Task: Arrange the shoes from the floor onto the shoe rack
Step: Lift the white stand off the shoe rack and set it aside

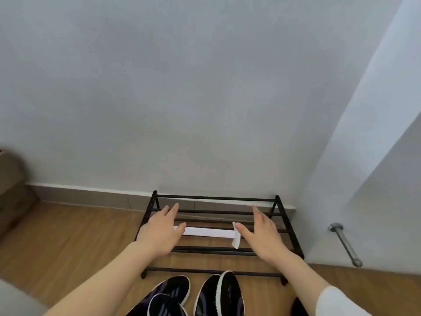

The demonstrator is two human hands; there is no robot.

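A low black metal shoe rack (216, 198) stands against the wall, its bars bare except for a white paper strip (208, 231) wrapped on one bar. My left hand (159, 231) hovers over the rack's left end, fingers apart, holding nothing. Over the right end my right hand (264, 236) is spread the same way. On the wooden floor in front of the rack lie black sneakers with white soles: one (175, 287) at the left, another (164, 304) overlapping it, and one (222, 293) on the right, sole edge up.
A white wall rises behind the rack, with a grey skirting board (91, 197). At the right, a white panel carries a metal door stop (345, 244). A brown cardboard box (13, 190) sits at the left edge. A dark shape (299, 307) lies under my right forearm.
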